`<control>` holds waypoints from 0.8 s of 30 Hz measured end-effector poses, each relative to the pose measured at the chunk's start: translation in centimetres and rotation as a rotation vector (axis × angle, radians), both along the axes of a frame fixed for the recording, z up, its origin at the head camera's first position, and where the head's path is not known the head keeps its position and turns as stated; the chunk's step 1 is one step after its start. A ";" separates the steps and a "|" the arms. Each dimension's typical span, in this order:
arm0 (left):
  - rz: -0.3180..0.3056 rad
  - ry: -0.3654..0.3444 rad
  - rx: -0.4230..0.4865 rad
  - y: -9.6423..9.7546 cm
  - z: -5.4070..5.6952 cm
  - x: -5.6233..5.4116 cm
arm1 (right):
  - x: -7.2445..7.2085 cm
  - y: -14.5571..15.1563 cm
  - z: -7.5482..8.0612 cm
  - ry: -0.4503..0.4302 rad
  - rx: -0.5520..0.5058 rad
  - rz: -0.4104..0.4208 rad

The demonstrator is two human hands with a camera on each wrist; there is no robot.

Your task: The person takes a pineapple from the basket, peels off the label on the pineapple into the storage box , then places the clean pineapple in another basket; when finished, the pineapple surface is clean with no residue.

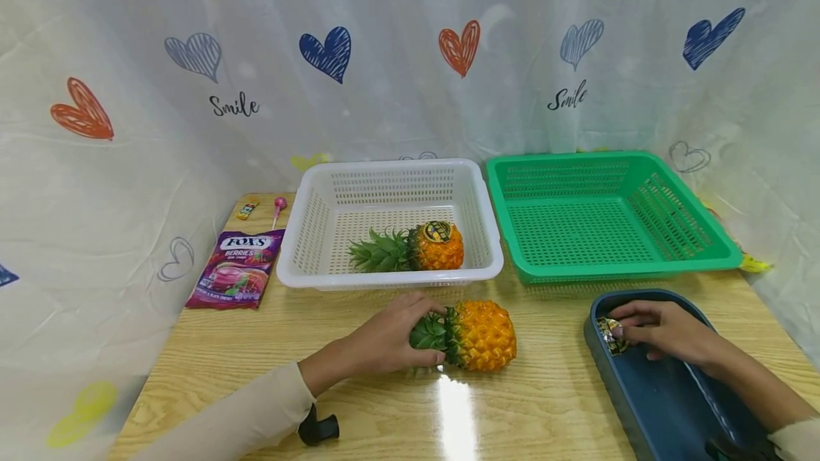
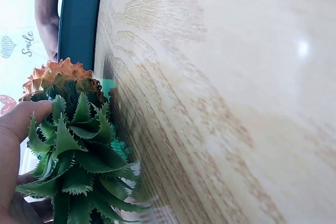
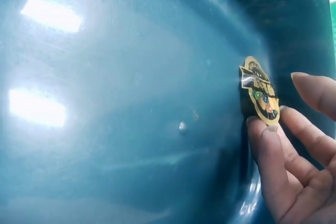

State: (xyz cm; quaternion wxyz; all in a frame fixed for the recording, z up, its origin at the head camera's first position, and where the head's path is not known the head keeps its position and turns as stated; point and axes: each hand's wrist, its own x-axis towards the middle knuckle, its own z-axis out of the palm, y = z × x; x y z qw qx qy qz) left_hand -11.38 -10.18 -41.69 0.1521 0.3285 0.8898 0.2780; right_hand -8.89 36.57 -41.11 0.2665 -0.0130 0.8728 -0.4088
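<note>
- Table [image 1: 551, 390]: it looks smooth and shiny, so the round-bodied pineapple could roll or slide there if the crown were let go carelessly.
- Green basket [image 1: 628, 270]: it stands just beyond the blue tray, and a forward shove of the tray might knock it.
- White basket [image 1: 391, 280]: its near rim stands just behind the gripped fruit; a low lift could catch on it or bump the labelled pineapple [image 1: 438, 247] inside.
- Blue tray [image 1: 666, 404]: the right hand reaches into its far end, and pressing on the wall might shift it.
- Pineapple [image 1: 483, 336]: sideways in front of the white basket, grasped by its leafy crown in the left hand [image 1: 403, 329]. With the heavier-looking body unsupported, it could sag, twist free or bend leaves.
- Gold-and-black label [image 3: 260, 90]: pinched at the tray's end by the right hand [image 1: 673, 333]. Too tight a pinch could crease it; too loose, drop it.
</note>
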 end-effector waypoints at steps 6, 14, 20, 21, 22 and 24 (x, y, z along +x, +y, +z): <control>-0.001 0.000 0.001 0.0 0.0 -0.1 | 0.1 0.1 0.3 -0.008 -0.015 0.000; -0.001 -0.022 0.009 0.0 0.1 -0.1 | 0.3 0.2 0.5 -0.013 -0.004 -0.021; -0.006 -0.021 0.014 0.0 0.1 -0.1 | 0.5 0.3 0.5 -0.007 -0.022 -0.019; -0.006 -0.020 0.011 0.0 0.1 -0.1 | 0.6 0.3 0.5 -0.005 -0.026 -0.017; -0.007 -0.019 0.009 0.0 0.1 -0.1 | 0.6 0.3 0.5 -0.005 -0.030 -0.019; -0.007 -0.020 0.004 0.0 0.1 -0.1 | 0.8 0.2 0.6 -0.001 -0.040 -0.010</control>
